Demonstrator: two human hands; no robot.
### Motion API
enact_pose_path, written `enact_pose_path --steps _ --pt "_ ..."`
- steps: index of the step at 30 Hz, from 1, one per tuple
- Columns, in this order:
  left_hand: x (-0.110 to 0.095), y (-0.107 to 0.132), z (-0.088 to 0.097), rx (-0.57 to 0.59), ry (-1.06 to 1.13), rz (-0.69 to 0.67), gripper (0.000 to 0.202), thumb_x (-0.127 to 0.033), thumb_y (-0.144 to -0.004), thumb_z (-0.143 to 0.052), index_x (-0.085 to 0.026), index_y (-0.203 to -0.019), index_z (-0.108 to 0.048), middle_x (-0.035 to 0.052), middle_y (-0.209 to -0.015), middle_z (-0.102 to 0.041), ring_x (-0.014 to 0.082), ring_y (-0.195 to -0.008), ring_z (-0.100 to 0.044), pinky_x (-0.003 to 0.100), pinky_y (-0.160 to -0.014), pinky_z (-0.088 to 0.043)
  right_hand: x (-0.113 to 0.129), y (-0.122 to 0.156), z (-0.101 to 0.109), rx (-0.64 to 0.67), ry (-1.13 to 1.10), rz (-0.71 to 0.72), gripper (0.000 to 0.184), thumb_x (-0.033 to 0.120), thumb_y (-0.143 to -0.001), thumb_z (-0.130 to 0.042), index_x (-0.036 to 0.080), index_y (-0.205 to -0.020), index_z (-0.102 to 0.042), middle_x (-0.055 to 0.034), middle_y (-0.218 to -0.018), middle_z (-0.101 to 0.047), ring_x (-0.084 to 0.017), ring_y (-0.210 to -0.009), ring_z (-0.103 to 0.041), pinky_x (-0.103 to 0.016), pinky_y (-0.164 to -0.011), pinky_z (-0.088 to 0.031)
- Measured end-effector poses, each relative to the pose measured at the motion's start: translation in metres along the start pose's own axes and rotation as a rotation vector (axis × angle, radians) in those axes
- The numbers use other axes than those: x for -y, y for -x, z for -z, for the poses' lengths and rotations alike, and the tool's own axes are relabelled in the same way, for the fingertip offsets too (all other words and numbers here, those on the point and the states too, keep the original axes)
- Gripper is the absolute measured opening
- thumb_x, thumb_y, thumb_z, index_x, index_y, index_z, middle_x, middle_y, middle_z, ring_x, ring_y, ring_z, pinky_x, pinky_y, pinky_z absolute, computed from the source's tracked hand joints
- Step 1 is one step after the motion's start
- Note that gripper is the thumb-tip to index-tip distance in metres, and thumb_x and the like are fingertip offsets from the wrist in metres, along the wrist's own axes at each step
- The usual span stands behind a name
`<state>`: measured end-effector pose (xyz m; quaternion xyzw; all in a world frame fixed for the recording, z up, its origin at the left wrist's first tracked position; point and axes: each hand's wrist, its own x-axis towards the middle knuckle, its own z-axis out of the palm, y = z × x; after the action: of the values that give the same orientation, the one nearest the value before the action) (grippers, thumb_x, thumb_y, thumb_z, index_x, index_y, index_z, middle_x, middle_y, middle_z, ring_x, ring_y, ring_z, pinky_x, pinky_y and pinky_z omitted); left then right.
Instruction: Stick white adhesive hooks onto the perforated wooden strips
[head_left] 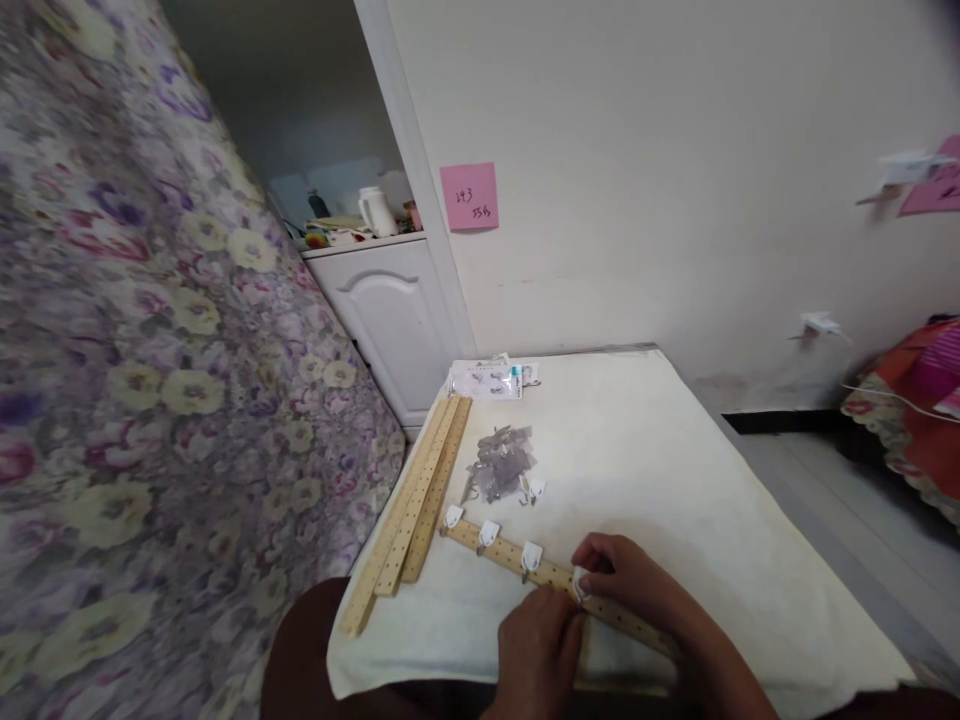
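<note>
A perforated wooden strip [517, 556] lies slantwise on the cream-covered table [660, 470], with three white hooks [488, 533] fixed along its left part. My right hand [626, 578] pinches a fourth white hook [580, 583] against the strip. My left hand [538, 650] is curled beside it, its fingers pressing on the strip just below that hook. A heap of loose grey and white hooks [502, 465] lies a little farther back.
Two more perforated wooden strips [411, 510] lie along the table's left edge. A clear packet [487, 381] sits at the far edge. A flowered cloth [150, 350] hangs at left, a white cabinet [390, 310] stands behind, and a pink note [469, 197] sticks on the wall.
</note>
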<state>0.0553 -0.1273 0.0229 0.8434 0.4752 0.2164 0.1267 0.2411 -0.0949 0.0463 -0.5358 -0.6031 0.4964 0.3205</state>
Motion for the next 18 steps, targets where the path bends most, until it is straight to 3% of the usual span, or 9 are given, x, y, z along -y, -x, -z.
enact_pose_path --steps 18 --pt "-0.0012 -0.0023 0.0038 0.075 0.023 -0.007 0.017 -0.022 -0.090 -0.042 -0.024 -0.088 -0.059 0.0019 -0.083 -0.064 0.0174 -0.078 -0.060 0.026 -0.066 -0.044 -0.0047 -0.0043 -0.0054 -0.035 0.096 -0.031 0.015 0.016 -0.063 -0.063 0.017 -0.077 -0.063 0.0039 -0.063 -0.058 -0.011 -0.059 -0.050 -0.023 -0.054 -0.034"
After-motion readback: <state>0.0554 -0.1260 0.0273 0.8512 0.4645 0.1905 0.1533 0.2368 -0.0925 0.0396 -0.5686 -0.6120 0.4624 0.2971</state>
